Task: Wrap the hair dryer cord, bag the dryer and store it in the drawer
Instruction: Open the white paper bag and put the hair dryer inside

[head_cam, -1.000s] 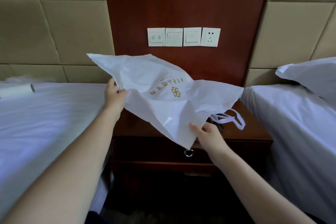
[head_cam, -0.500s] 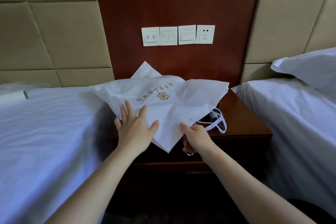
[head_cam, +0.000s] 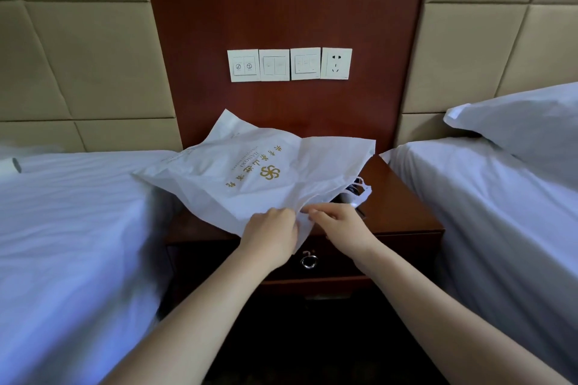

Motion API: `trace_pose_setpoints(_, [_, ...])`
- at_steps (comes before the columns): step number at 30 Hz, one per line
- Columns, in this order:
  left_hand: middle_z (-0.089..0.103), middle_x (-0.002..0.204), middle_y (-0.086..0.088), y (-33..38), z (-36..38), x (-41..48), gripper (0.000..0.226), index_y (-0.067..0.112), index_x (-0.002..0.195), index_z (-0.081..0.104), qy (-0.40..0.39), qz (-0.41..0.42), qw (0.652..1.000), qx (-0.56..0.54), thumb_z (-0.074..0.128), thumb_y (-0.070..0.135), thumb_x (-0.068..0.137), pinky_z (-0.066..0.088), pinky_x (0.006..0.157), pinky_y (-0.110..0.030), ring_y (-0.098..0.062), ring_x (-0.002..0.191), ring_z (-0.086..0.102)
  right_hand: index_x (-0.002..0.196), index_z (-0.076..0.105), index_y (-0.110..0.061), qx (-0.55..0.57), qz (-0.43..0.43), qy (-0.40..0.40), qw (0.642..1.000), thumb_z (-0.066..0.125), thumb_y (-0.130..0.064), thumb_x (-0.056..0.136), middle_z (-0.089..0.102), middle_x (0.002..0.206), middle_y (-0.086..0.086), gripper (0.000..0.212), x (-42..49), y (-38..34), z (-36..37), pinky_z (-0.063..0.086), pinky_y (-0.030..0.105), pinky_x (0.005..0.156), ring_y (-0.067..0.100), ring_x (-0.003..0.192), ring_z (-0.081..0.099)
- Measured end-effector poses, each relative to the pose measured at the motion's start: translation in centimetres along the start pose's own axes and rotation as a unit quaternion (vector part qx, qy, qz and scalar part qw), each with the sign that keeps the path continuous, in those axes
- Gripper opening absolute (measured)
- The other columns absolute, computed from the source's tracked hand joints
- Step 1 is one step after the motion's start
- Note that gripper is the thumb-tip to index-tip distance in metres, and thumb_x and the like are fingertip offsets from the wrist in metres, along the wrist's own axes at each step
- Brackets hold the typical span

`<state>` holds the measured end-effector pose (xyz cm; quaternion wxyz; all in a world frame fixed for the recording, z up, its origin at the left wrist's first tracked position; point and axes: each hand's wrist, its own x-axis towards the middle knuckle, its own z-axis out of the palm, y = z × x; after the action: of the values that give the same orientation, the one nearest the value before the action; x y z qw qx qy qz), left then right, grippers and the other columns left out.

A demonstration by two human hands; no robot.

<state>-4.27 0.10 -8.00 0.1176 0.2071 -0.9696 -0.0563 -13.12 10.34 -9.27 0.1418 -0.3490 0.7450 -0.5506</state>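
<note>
Your left hand (head_cam: 270, 236) and right hand (head_cam: 342, 228) pinch the near corner of the white bag (head_cam: 250, 175); earlier your left palm lay flat on it.

Arms outstretched, left hand (head_cam: 272, 236) and right hand (head_cam: 342, 228) meet, fingers (head_cam: 283, 215) pinching the bag (head_cam: 250, 178).
</note>
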Motion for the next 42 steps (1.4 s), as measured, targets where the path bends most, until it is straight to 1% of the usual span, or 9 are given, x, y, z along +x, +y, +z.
trace_pose_setpoints(10, [0.022, 0.054, 0.004, -3.4, -1.0, 0.4, 0.043, 0.019, 0.056, 0.022, 0.065, -0.069, 0.939, -0.331, 0.046, 0.012, 0.091, 0.017, 0.054, -0.03, -0.015, 0.054, 0.023, 0.136, 0.046, -0.018, -0.233, -0.096, -0.018, 0.967, 0.043, -0.027, 0.095, 0.049, 0.139, 0.0, 0.041, 1.1, 0.0, 0.0, 0.033, 0.036, 0.107, 0.022, 0.13, 0.039])
trace_pose_setpoints(13, [0.021, 0.057, 0.001, -4.7, -1.6, 0.5, 0.04, 0.016, 0.058, 0.024, 0.138, -0.13, 0.905, -0.38, 0.047, 0.008, 0.09, 0.017, 0.055, -0.032, -0.016, 0.057, 0.022, 0.105, 0.06, -0.019, -0.23, -0.078, -0.044, 0.969, 0.037, -0.032, 0.097, 0.06, 0.101, 0.001, 0.028, 1.1, 0.1, -0.1, 0.042, 0.033, 0.082, 0.016, 0.093, 0.054])
trace_pose_setpoints(17, [0.024, 0.055, -0.003, -7.1, -2.1, 0.9, 0.04, 0.017, 0.053, 0.026, 0.184, -0.189, 0.896, -0.357, 0.047, 0.006, 0.085, 0.025, 0.059, -0.03, -0.02, 0.059, 0.028, 0.063, 0.03, -0.012, -0.243, -0.085, -0.013, 0.966, 0.036, -0.029, 0.096, 0.03, 0.06, 0.001, 0.037, 0.5, 0.1, -0.1, 0.022, 0.03, 0.053, 0.017, 0.058, 0.029])
trace_pose_setpoints(21, [0.061, 0.088, -0.004, -6.8, -2.4, 1.1, 0.013, 0.018, 0.092, 0.052, 0.047, -0.153, 0.948, -0.275, 0.053, 0.009, 0.083, 0.046, 0.079, -0.033, -0.028, 0.088, 0.058, 0.068, 0.046, 0.002, -0.248, -0.115, 0.005, 0.962, 0.035, -0.027, 0.098, 0.053, 0.065, 0.017, 0.043, 0.3, -0.7, -0.3, 0.034, 0.035, 0.057, 0.031, 0.063, 0.047])
trace_pose_setpoints(24, [0.051, 0.119, 0.002, -4.7, -2.5, 1.3, 0.055, 0.024, 0.132, 0.031, -0.044, -0.092, 0.975, -0.199, 0.055, 0.014, 0.084, 0.043, 0.096, -0.037, -0.027, 0.113, 0.053, 0.076, 0.055, 0.004, -0.241, -0.142, 0.021, 0.96, 0.033, -0.028, 0.099, 0.065, 0.084, 0.023, 0.045, 0.3, -1.1, -0.2, 0.046, 0.04, 0.07, 0.036, 0.077, 0.059])
trace_pose_setpoints(29, [0.06, 0.114, -0.001, -2.5, -3.0, 4.3, 0.03, 0.023, 0.109, 0.052, -0.068, -0.071, 0.987, -0.124, 0.06, 0.024, 0.079, 0.048, 0.09, -0.041, -0.025, 0.103, 0.057, 0.08, 0.058, 0.0, -0.21, -0.161, 0.016, 0.964, 0.036, -0.022, 0.099, 0.058, 0.065, 0.007, 0.036, -0.3, -2.4, -0.2, 0.04, 0.035, 0.06, 0.022, 0.061, 0.053])
trace_pose_setpoints(35, [0.06, 0.112, -0.008, -1.4, -2.7, 6.1, 0.01, 0.021, 0.093, 0.058, 0.011, -0.065, 0.995, -0.068, 0.05, 0.016, 0.088, 0.043, 0.075, -0.034, -0.034, 0.103, 0.056, 0.075, 0.053, 0.007, -0.189, -0.112, 0.022, 0.975, 0.038, -0.023, 0.098, 0.037, 0.05, -0.001, 0.041, -0.2, -1.9, -1.0, 0.024, 0.022, 0.048, 0.011, 0.046, 0.032])
trace_pose_setpoints(38, [0.062, 0.116, -0.012, -2.8, -3.2, 5.8, 0.029, 0.014, 0.117, 0.058, 0.061, -0.119, 0.974, -0.184, 0.047, 0.015, 0.09, 0.048, 0.085, -0.038, -0.037, 0.105, 0.057, 0.08, 0.05, 0.013, -0.188, -0.057, 0.001, 0.981, 0.039, -0.017, 0.094, 0.04, 0.059, 0.02, 0.035, 0.2, -0.6, -1.6, 0.023, 0.029, 0.054, 0.016, 0.055, 0.03])
trace_pose_setpoints(42, [0.062, 0.103, -0.009, -4.6, -6.1, 4.8, 0.032, 0.008, 0.117, 0.057, 0.199, -0.153, 0.914, -0.319, 0.041, 0.005, 0.089, 0.04, 0.058, -0.028, -0.027, 0.082, 0.055, 0.097, 0.054, 0.015, -0.13, 0.034, -0.039, 0.99, 0.043, -0.016, 0.094, 0.065, 0.084, 0.023, 0.033, 0.8, 0.6, -2.2, 0.04, 0.03, 0.055, 0.01, 0.049, 0.049])
